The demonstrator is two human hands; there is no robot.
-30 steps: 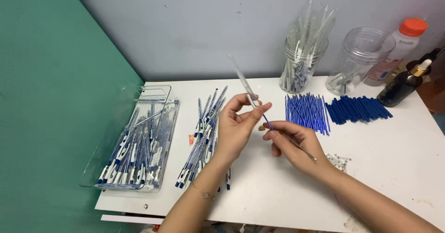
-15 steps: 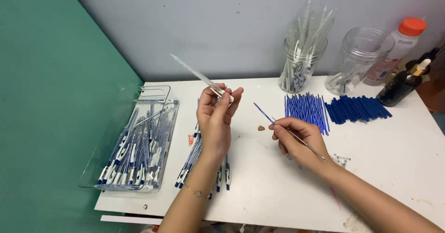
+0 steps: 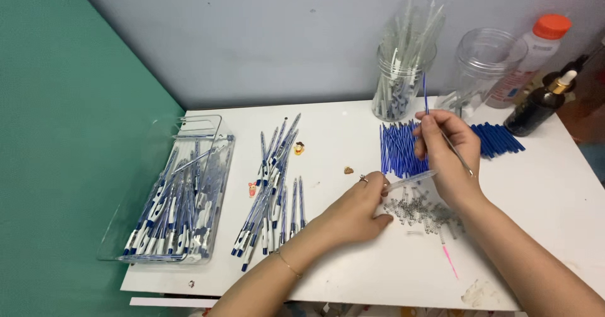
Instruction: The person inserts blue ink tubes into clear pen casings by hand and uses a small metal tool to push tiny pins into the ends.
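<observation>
Both hands grip: left hand (image 3: 356,213) pinches a clear pen barrel (image 3: 413,179), right hand (image 3: 444,150) a blue refill (image 3: 425,93).

A white worktop (image 3: 353,273) carries a clear tray (image 3: 217,166) of pens at its left edge; loose pens (image 3: 271,191) lie beside it; blue refills (image 3: 397,150) and blue caps (image 3: 498,137) lie further right; small springs (image 3: 422,211) sit near the middle; two clear jars (image 3: 397,84) stand at the back.

Blue refills (image 3: 400,150), blue-and-white pens (image 3: 271,191) on a white table (image 3: 353,273), orange-capped bottle (image 3: 535,55), green wall (image 3: 69,134).
</observation>
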